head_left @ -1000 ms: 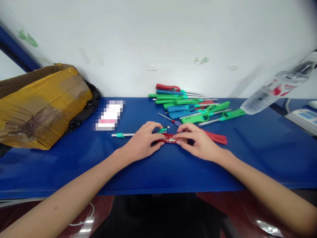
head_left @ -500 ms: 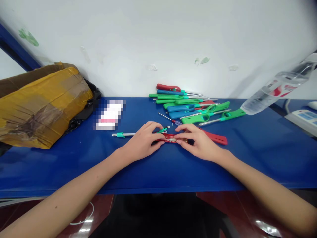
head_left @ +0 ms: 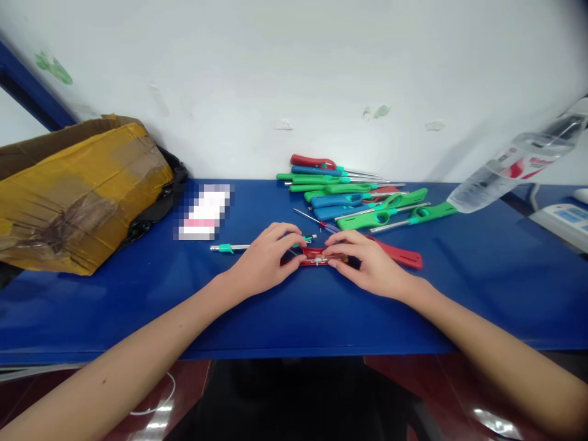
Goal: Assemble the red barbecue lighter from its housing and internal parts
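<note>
On the blue table lies an opened red lighter casing with small metal parts inside. My left hand pinches its left end between thumb and fingers. From the right, my right hand is closed on the casing's other end, fingertips at the inner parts. A metal lighter tube with a teal collar lies left of my left hand, partly covered by it. Beyond the fingers is a small teal piece. A red casing half rests behind my right hand, and a screwdriver lies just past the fingertips.
Several green, blue and red long-necked lighters are piled by the wall. A taped cardboard box stands at left beside a blurred white item. At right are a water bottle and a white device.
My left fingers have shifted slightly on the red casing, and its left inner part shows more. My right hand is nearly unmoved.
</note>
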A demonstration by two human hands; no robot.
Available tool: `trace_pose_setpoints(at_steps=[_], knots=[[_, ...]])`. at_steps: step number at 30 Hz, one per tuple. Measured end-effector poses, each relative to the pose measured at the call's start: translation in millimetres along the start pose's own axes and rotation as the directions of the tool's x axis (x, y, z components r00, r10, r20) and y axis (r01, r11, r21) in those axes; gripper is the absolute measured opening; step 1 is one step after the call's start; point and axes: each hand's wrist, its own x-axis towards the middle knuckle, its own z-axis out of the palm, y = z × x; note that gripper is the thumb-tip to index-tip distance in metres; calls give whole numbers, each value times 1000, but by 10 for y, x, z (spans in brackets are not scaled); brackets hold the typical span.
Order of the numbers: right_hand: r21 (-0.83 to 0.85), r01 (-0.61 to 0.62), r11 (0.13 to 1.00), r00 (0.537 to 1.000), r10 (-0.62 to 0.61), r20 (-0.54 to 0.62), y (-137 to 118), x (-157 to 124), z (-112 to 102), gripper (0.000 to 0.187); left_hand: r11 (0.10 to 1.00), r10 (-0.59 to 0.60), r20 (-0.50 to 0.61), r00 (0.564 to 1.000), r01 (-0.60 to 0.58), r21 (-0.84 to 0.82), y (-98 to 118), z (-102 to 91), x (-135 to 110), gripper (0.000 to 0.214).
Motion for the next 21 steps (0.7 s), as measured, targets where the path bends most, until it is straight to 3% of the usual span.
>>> trace_pose_setpoints(at_steps=[10, 21], knots=[[-16, 16, 1000, 1000, -16, -6, -21, 4, -13, 21, 984, -161, 15, 987, 160, 77, -126, -60, 7, 18], [-16, 16, 1000, 1000, -16, -5, -28, 5, -17, 22, 983, -183, 41, 982, 182, 34, -154, -76, 28, 18]])
